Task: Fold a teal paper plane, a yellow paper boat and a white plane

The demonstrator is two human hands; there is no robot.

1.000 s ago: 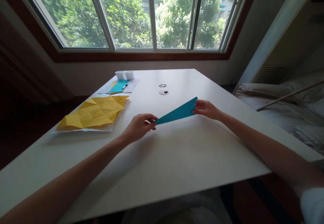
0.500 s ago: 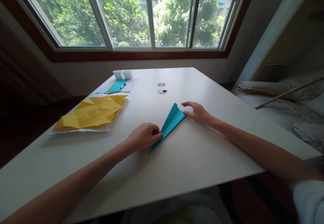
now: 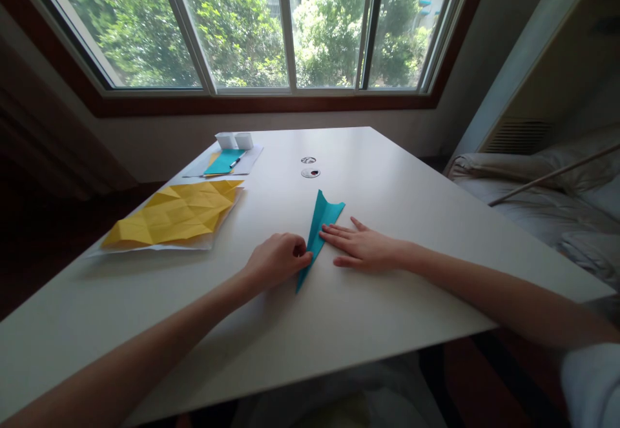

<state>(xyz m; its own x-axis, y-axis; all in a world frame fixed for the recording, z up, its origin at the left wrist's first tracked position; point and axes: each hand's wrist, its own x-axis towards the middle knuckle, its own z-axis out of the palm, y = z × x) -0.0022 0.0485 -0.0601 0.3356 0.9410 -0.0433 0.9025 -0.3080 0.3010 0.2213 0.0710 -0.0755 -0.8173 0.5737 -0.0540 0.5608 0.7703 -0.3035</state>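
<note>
A folded blue paper (image 3: 318, 224), long and narrow with its point toward me, lies on the white table (image 3: 387, 312). Its wide far end has a notched edge. At its left side, my left hand (image 3: 278, 259) is closed, thumb and curled fingers pinching the paper's edge. Flat on the table to the right is my right hand (image 3: 365, 246), fingers stretched out, with the fingertips resting on the right side of the blue paper.
Creased yellow paper (image 3: 177, 214) lies on white sheets at the left. Farther back are a flat blue sheet (image 3: 223, 162), a pen (image 3: 236, 161) and two small white boxes (image 3: 235, 141). Two round stickers (image 3: 310, 173) sit beyond the blue paper. A sofa (image 3: 513, 183) stands at the right.
The blue paper has turned, its far end swinging left. My right hand has moved from the far corner down and left, flattening onto the paper's side. My left hand has stayed in place.
</note>
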